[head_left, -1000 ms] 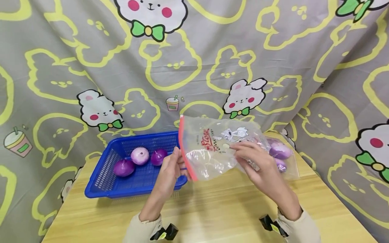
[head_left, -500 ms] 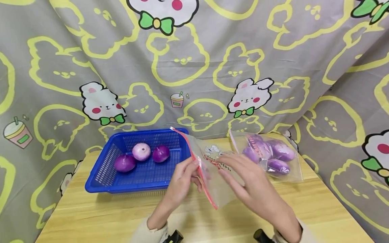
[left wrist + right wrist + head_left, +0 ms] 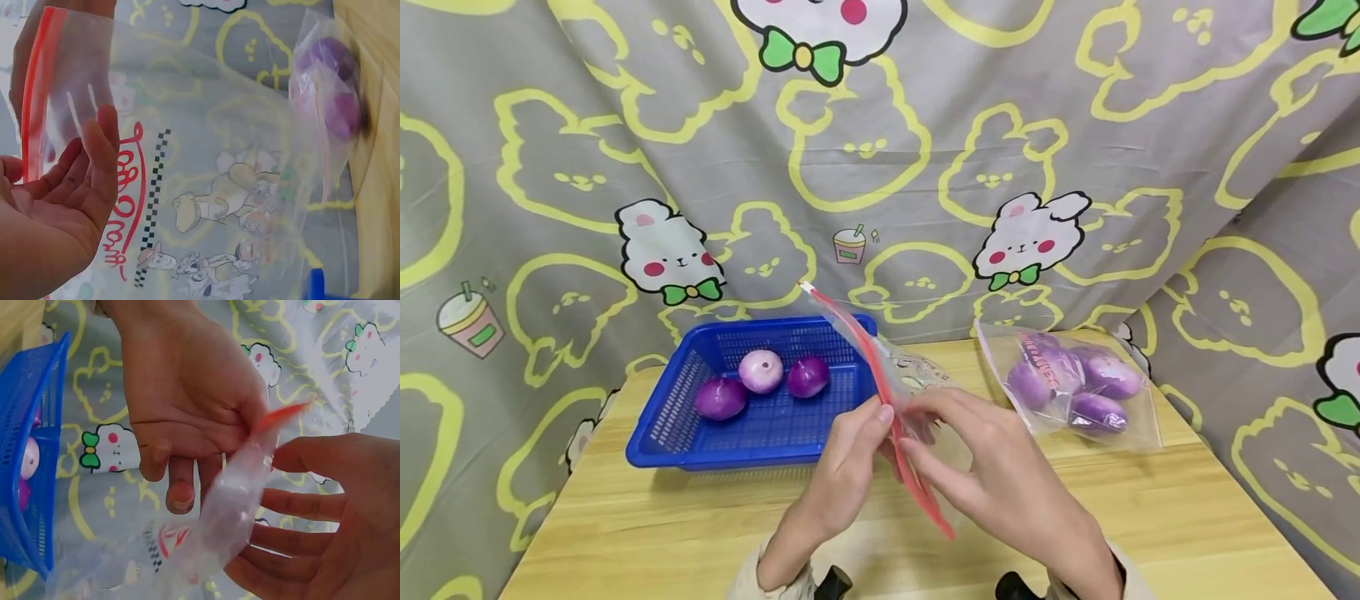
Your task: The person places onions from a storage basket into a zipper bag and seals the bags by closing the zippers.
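Observation:
In the head view, my left hand (image 3: 850, 467) pinches the red zip edge of a clear zip bag (image 3: 917, 367) between thumb and fingers. My right hand (image 3: 1000, 467) is on the bag's other side. Its thumb and forefinger reach the red strip, and they stand apart, as the right wrist view shows with the right hand (image 3: 312, 519) beside the film. Cartoon figures and red lettering mark the hanging bag (image 3: 212, 206) in the left wrist view; no contents show through it.
A blue basket (image 3: 655, 433) stands at left, holding purple onions (image 3: 721, 397) and a paler onion (image 3: 760, 371). At the right lies another clear bag (image 3: 1142, 425) with several purple things inside. A patterned curtain (image 3: 910, 192) hangs behind the wooden table (image 3: 662, 533).
The bag has turned from lying sideways to having its red edge toward me and upright. My right hand has moved left from the bag's body to that edge. The left hand keeps its hold.

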`<state>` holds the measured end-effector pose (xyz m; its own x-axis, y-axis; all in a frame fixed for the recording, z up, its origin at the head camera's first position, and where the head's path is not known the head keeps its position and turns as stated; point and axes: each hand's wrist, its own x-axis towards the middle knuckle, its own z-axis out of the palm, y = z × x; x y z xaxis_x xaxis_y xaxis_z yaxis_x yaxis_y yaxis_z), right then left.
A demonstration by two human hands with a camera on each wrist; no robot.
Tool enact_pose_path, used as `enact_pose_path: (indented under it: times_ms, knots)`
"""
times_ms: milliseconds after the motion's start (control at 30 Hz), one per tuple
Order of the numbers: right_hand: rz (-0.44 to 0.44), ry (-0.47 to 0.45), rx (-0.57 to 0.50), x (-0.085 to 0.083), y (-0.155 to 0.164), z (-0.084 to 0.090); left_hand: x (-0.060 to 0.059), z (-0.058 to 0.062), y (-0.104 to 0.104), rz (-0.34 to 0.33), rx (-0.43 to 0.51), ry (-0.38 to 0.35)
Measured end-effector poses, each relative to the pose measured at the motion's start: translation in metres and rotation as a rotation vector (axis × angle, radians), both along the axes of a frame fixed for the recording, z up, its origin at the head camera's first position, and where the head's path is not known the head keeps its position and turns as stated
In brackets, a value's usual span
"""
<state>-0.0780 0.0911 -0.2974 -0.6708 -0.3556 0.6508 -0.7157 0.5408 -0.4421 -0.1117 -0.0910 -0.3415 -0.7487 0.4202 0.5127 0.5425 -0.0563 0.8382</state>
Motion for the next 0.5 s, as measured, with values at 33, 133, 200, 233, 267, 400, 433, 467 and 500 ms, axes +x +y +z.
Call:
enact_pose_path:
  times_ms: [33,133,200,233,267,400,433,467,500]
  knots:
    - [0.001,0.001,-0.006,0.0,0.0,0.0,0.0,0.0,0.001,0.001,-0.002,0.021]
    - [-0.033,0.011,0.001,0.0,0.0,-0.004,0.001,-0.001,0.002,0.041,-0.032,0.118]
    - [-0.092,0.021,0.028,0.0,-0.002,-0.007,0.002,-0.002,0.005,0.1,-0.08,0.201]
    - [-0.118,0.02,0.04,0.0,-0.002,-0.008,0.004,-0.002,0.007,0.14,-0.111,0.243]
    - [-0.142,0.027,0.049,0.0,-0.003,-0.009,0.005,-0.003,0.009,0.183,-0.146,0.286]
    - [-0.207,0.094,0.028,-0.005,0.0,-0.009,0.01,-0.001,0.015,0.372,-0.218,0.401]
    - [-0.221,0.131,0.008,-0.007,0.003,-0.008,0.011,-0.001,0.015,0.419,-0.213,0.416]
    - [-0.241,0.168,-0.018,-0.009,0.006,-0.007,0.011,0.0,0.014,0.467,-0.2,0.421]
    - [-0.261,0.204,-0.052,-0.012,0.01,-0.006,0.011,0.001,0.013,0.507,-0.174,0.424]
